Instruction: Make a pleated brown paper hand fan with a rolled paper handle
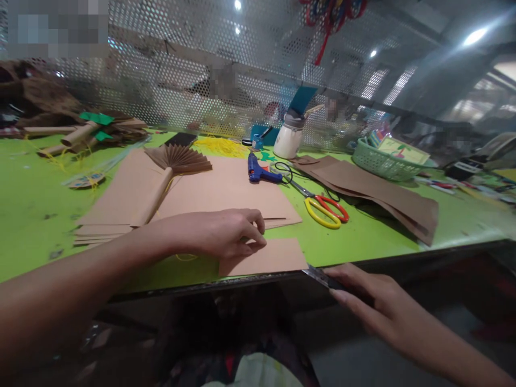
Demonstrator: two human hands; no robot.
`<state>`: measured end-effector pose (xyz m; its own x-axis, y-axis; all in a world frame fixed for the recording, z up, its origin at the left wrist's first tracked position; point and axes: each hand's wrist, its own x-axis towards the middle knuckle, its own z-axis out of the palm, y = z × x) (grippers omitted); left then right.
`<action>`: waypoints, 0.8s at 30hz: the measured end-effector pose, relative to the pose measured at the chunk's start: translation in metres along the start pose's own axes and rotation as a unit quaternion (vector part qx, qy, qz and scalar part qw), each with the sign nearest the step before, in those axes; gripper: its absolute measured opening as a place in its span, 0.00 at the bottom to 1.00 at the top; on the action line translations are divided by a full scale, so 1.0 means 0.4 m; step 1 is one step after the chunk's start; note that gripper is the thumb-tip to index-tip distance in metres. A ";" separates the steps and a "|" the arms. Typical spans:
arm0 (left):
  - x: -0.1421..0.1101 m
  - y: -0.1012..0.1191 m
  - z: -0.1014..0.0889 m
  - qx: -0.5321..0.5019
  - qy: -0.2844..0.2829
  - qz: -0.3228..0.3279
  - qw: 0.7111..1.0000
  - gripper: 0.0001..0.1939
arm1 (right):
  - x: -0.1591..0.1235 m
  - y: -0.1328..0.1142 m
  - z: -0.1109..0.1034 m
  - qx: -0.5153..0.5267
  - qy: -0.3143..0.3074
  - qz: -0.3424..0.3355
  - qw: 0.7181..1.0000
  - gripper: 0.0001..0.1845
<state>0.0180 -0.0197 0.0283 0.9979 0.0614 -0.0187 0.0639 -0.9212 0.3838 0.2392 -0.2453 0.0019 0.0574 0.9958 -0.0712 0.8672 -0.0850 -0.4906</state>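
My left hand [226,234] rests on a small brown paper sheet [278,257] at the near edge of the green table [36,215], fingers curled and pinching its left edge. My right hand [363,295] is below the table edge at the right, fingers closed on a thin dark metal ruler [318,275] whose tip touches the sheet's near right corner. A stack of larger brown paper sheets [226,188] lies just behind, with a pleated brown paper fan on a rolled paper handle [169,166] on top.
A blue glue gun [258,169] and red-and-yellow scissors [324,209] lie right of the stack. More brown sheets [379,196], a green basket [381,161] and a white jar [288,138] sit further back. Paper rolls [76,134] lie far left. A perforated metal screen stands behind.
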 end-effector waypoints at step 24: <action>0.002 -0.035 0.022 -0.009 0.024 0.046 0.999 0.12 | 0.019 -0.070 0.042 0.033 -0.008 -0.012 0.999 0.12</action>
<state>0.0178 -0.0100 0.0148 0.9981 -0.0051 0.0615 -0.0293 -0.9165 0.3989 0.2073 -0.2358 0.0006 0.0285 0.9970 -0.0724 0.8339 -0.0637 -0.5482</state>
